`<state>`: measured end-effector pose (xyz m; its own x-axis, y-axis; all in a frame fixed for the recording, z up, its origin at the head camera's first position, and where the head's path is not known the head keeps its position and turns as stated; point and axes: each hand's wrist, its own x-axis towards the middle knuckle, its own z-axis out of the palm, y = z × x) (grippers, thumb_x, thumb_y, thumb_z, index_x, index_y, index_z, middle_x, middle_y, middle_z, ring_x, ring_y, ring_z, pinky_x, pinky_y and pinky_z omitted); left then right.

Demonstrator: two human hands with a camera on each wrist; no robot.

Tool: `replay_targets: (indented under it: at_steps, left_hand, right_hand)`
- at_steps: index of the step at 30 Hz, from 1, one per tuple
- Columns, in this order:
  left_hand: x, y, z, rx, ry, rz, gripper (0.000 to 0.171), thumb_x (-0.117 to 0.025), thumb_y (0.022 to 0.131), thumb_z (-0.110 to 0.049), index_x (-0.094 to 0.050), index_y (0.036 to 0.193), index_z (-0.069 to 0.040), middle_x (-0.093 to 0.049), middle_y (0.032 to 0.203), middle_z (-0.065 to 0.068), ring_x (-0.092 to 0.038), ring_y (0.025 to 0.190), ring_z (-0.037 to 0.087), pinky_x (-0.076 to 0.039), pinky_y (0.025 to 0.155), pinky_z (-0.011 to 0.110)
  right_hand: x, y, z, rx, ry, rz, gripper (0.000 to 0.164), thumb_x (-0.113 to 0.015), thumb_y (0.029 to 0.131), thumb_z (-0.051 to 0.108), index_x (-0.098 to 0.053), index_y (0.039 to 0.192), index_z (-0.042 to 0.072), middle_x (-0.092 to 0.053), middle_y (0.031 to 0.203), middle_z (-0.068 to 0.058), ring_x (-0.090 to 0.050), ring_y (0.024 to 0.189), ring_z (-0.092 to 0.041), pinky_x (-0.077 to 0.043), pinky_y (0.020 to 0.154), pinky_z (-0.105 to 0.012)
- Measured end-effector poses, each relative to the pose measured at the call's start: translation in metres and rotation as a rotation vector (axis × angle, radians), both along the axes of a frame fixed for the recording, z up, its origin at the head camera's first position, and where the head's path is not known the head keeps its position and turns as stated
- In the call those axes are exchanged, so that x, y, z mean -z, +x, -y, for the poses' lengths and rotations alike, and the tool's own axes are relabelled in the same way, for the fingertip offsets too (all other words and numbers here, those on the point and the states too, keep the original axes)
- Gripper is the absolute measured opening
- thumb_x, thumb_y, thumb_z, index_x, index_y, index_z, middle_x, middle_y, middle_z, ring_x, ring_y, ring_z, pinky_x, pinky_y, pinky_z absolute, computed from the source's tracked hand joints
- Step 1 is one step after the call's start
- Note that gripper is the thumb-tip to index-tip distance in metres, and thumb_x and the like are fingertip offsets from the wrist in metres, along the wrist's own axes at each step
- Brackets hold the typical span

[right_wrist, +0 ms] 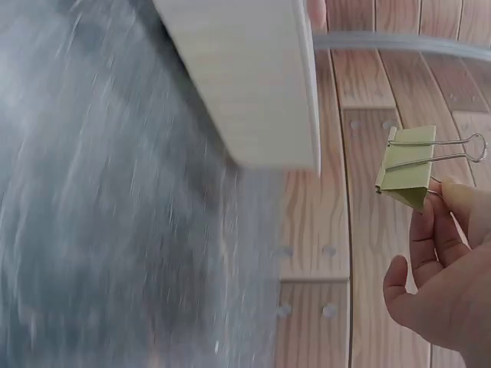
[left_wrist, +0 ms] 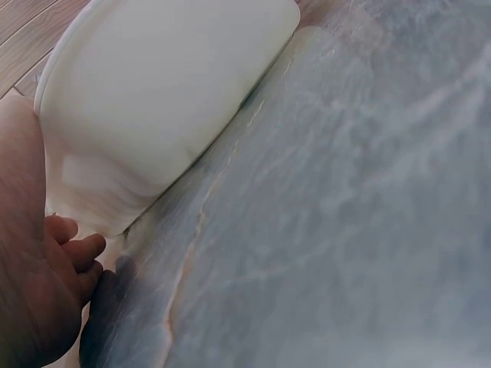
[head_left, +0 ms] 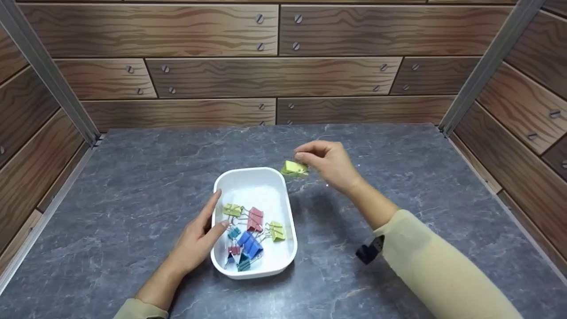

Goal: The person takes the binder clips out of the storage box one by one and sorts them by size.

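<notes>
A white plastic tray sits on the table in the head view. My left hand holds its left wall, thumb over the rim and fingers along the outside. Between the thumb and fingers of my right hand a yellow-green binder clip is pinched, just outside the tray's far right corner. The right wrist view shows the same binder clip held by one wire handle, the other handle sticking out. Lying inside the tray are a red binder clip, a blue one, and several smaller yellow-green, teal and red ones.
The grey marbled table extends around the tray. Wood-patterned panels enclose it at the back and both sides, with metal posts at the corners. A dark strapped device is on my right wrist.
</notes>
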<state>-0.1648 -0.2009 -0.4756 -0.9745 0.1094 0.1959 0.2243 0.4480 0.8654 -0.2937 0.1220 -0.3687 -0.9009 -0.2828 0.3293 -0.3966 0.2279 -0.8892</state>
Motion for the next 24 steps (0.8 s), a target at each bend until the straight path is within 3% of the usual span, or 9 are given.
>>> replay_targets:
  at_steps: [6,15,19,24]
  left_hand:
    - [0.001,0.002,0.002,0.002,0.006,-0.013,0.072,-0.066,0.107,-0.030,-0.030,0.170,-0.028,-0.034,0.170,0.010,-0.037,0.153,0.031,-0.030,0.122,0.054]
    - [0.002,0.001,0.003,0.012,0.000,-0.007,0.073,-0.066,0.107,-0.031,-0.030,0.170,-0.028,-0.033,0.170,0.009,-0.037,0.153,0.030,-0.030,0.122,0.055]
    - [0.002,0.001,0.002,0.008,-0.010,-0.022,0.073,-0.066,0.107,-0.031,-0.030,0.170,-0.028,-0.033,0.170,0.010,-0.035,0.154,0.031,-0.029,0.123,0.054]
    - [0.001,0.000,0.001,0.013,-0.008,-0.020,0.072,-0.066,0.107,-0.030,-0.030,0.170,-0.027,-0.033,0.170,0.010,-0.036,0.153,0.031,-0.029,0.123,0.053]
  right_hand:
    - [0.010,-0.012,-0.024,0.047,0.074,0.069,0.015,-0.079,0.096,0.006,-0.079,0.105,-0.006,-0.075,0.084,-0.004,-0.066,0.078,-0.014,-0.054,0.071,-0.024]
    - [0.037,-0.026,-0.041,0.090,0.209,0.168,0.019,-0.078,0.097,0.008,-0.079,0.108,-0.007,-0.078,0.090,-0.003,-0.067,0.079,-0.010,-0.058,0.077,-0.030]
    - [0.047,-0.033,-0.044,0.098,0.229,0.187,0.018,-0.078,0.097,0.007,-0.080,0.108,-0.007,-0.078,0.089,-0.004,-0.068,0.079,-0.013,-0.059,0.078,-0.034]
    - [0.055,-0.039,-0.047,0.096,0.229,0.215,0.018,-0.078,0.096,0.006,-0.080,0.108,-0.007,-0.079,0.094,-0.008,-0.067,0.080,-0.012,-0.058,0.076,-0.029]
